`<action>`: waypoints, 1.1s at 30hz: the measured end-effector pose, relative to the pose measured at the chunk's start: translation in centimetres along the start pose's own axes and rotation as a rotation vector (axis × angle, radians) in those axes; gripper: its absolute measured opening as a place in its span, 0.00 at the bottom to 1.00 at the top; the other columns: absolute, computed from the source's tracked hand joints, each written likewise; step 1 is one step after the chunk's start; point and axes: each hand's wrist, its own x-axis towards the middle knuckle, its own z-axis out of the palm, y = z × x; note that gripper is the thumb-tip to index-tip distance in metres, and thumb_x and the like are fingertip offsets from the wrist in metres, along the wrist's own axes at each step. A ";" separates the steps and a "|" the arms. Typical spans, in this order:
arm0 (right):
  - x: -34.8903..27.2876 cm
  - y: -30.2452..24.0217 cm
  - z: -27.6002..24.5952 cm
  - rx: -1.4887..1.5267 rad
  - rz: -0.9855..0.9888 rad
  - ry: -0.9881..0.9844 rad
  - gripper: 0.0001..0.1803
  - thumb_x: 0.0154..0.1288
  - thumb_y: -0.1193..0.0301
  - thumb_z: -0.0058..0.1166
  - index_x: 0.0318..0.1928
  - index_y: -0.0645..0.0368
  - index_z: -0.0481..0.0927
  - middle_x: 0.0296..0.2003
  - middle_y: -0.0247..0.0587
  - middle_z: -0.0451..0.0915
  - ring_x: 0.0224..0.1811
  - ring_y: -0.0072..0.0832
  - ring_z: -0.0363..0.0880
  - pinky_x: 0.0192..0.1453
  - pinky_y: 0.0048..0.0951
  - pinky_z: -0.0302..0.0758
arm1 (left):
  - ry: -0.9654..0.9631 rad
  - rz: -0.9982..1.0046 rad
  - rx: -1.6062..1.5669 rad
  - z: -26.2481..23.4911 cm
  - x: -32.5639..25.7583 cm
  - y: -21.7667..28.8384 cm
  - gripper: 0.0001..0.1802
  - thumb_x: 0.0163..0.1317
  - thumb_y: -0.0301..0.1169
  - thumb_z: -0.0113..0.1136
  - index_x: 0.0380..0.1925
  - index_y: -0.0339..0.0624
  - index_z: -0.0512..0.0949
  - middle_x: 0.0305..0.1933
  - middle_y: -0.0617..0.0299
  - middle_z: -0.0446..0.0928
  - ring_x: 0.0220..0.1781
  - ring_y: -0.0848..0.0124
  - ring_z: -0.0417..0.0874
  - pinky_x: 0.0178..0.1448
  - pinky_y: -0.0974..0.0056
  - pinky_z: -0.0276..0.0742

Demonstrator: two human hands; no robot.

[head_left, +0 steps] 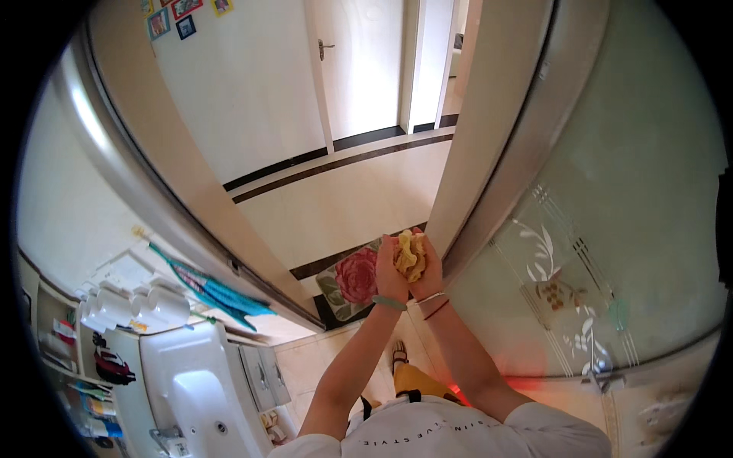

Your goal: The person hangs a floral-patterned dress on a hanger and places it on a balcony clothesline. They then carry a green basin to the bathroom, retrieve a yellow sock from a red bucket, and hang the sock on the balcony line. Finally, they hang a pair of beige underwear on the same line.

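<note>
A crumpled yellow cloth (411,256) is squeezed between both my hands in front of me, at the centre of the view. My left hand (390,269) wraps its left side; a green band sits on that wrist. My right hand (427,271) presses it from the right, with thin bracelets on the wrist. The hands are held up close to the edge of a sliding door frame (489,145) on the right.
A frosted glass door panel (611,229) with a flower pattern fills the right. A floral doormat (353,278) lies in the doorway below my hands. At lower left stand a white washbasin (195,389), paper rolls (156,305) and a teal cloth (221,294).
</note>
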 end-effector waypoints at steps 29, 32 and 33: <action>55.4 31.1 14.6 0.060 0.548 -0.129 0.21 0.75 0.61 0.38 0.59 0.62 0.66 0.57 0.45 0.70 0.62 0.38 0.67 0.69 0.39 0.64 | 0.237 0.576 -0.154 -12.3 46.8 38.5 0.22 0.70 0.48 0.46 0.49 0.38 0.68 0.49 0.58 0.73 0.55 0.62 0.74 0.62 0.58 0.70; 59.7 37.1 16.4 0.078 0.647 -0.183 0.20 0.75 0.63 0.39 0.59 0.62 0.66 0.58 0.45 0.70 0.63 0.37 0.67 0.68 0.39 0.65 | 0.378 0.684 -0.078 -15.3 50.1 43.6 0.17 0.70 0.41 0.49 0.48 0.39 0.66 0.50 0.57 0.72 0.55 0.62 0.74 0.61 0.58 0.72; 61.0 39.1 16.7 0.090 0.689 -0.211 0.19 0.75 0.64 0.39 0.59 0.61 0.67 0.58 0.44 0.70 0.63 0.37 0.67 0.68 0.39 0.65 | 0.387 0.710 -0.142 -16.3 50.8 45.2 0.15 0.69 0.38 0.50 0.48 0.39 0.64 0.50 0.56 0.72 0.55 0.62 0.75 0.61 0.58 0.73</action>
